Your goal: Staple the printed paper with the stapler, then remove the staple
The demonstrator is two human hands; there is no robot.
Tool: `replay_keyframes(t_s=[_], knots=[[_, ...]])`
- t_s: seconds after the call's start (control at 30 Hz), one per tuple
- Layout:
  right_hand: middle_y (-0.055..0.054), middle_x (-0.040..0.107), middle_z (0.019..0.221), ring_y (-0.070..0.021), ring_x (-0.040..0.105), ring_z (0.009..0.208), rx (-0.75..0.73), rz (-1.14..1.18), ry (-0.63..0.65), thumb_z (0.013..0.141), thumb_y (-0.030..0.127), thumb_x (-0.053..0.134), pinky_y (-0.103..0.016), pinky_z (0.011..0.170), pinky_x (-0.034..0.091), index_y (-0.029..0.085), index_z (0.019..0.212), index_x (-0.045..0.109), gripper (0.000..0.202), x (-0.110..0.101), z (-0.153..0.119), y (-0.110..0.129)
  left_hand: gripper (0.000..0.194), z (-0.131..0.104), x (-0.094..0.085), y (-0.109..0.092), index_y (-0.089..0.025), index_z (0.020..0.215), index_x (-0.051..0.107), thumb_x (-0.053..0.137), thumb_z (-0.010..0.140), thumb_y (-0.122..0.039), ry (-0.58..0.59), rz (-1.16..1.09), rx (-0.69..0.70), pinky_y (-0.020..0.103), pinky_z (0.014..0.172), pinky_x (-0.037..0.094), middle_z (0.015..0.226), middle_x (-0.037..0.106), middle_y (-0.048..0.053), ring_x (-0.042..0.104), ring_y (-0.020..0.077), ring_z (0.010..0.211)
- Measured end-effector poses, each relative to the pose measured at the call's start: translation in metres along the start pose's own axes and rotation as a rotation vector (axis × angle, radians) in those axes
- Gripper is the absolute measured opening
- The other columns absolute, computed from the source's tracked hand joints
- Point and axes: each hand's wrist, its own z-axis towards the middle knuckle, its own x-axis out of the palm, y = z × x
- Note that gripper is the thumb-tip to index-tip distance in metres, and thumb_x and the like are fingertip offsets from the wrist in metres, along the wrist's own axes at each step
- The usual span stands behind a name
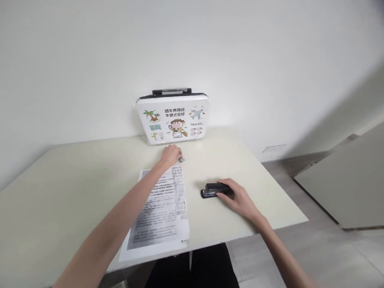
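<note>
Left hand: the left hand (171, 155) reaches far forward over the table, fingers curled down on a small grey metal object (181, 159) that sticks out at the fingertips. The hand seems to grip it or press on it; what the object is, I cannot tell, it is too small.

Right hand: the right hand (237, 197) lies on the table at the right side, palm down, and its fingers grasp the rear part of a black desk stapler (213, 190).

Stapler: it lies flat on the table, its front end pointing to the left, toward the paper but apart from it.

Paper: a white printed sheet of paper (163, 212) with dense black text lies flat between the two arms. Its near edge reaches the front edge of the table. The left forearm passes over its left part.

Small object position: just beyond the far right corner of the sheet, near the case.

Case: a white hard plastic carry case with cartoon pictures and a black handle (173, 119) stands upright against the wall, behind the left hand.

Table: a pale cream rectangular table (60, 188) carries all these things.

Wall: a plain white wall (120, 60) is behind the table.
</note>
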Motion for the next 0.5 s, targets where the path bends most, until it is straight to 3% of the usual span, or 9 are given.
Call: replay_keyframes(t_s=[0.13, 0.27, 0.5], knots=[[-0.009, 0.071, 0.127, -0.0301, 0.070, 0.116, -0.003, -0.009, -0.005, 0.101, 0.046, 0.064, -0.046, 0.101, 0.057, 0.032, 0.130, 0.062, 0.032, 0.000, 0.000, 0.000, 0.014, -0.003, -0.009, -0.001, -0.020, 0.081, 0.069, 0.068, 0.094, -0.026, -0.036, -0.098, -0.024, 0.037, 0.093, 0.048, 0.098, 0.076, 0.010, 0.067, 0.0274, 0.103], [-0.009, 0.072, 0.126, -0.0300, 0.071, 0.114, -0.006, -0.017, -0.010, 0.100, 0.047, 0.064, -0.045, 0.099, 0.058, 0.030, 0.129, 0.063, 0.034, 0.000, -0.001, -0.001, 0.017, -0.016, -0.019, -0.007, -0.022, 0.097, 0.063, 0.050, 0.104, -0.030, -0.040, -0.268, -0.027, 0.033, 0.079, 0.051, 0.092, 0.075, 0.005, 0.069, 0.0198, 0.080], [-0.009, 0.073, 0.124, -0.0303, 0.071, 0.113, -0.016, -0.033, -0.017, 0.100, 0.047, 0.064, -0.045, 0.098, 0.057, 0.029, 0.128, 0.063, 0.033, 0.000, -0.001, 0.000, 0.033, -0.061, -0.012, -0.039, -0.020, 0.106, 0.069, 0.051, 0.102, -0.047, 0.142, -0.543, 0.081, 0.029, 0.071, 0.049, 0.085, 0.071, 0.003, 0.063, 0.0175, 0.073]])
